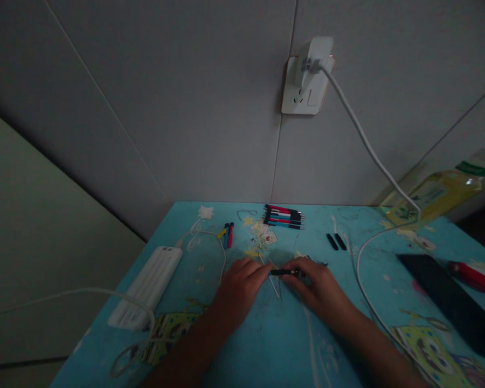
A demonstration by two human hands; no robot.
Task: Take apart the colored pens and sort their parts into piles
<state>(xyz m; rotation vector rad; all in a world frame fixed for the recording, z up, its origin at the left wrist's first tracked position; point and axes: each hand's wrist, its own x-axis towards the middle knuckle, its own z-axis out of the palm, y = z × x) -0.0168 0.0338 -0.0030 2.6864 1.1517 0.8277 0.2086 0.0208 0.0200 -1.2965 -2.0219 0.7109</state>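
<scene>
My left hand (244, 277) and my right hand (313, 280) meet over the middle of the table, fingers pinched on the two ends of a black pen part (281, 272). It lies level between them; its ends are hidden by the fingertips. Thin white sticks (275, 286), like pen refills, lie on the table just below it. Behind the hands a row of pens (283, 217) in red, black, blue and white is laid side by side. Coloured pen barrels (228, 235) lie to the left of the row, and two short black pen pieces (336, 241) to the right.
A white power strip (147, 285) with a cable is on the left. At right are a tilted bottle of yellow liquid (436, 195), a dark flat strip (448, 302) and a red handle (475, 277). A white cable (359, 126) hangs from the wall socket (303, 99).
</scene>
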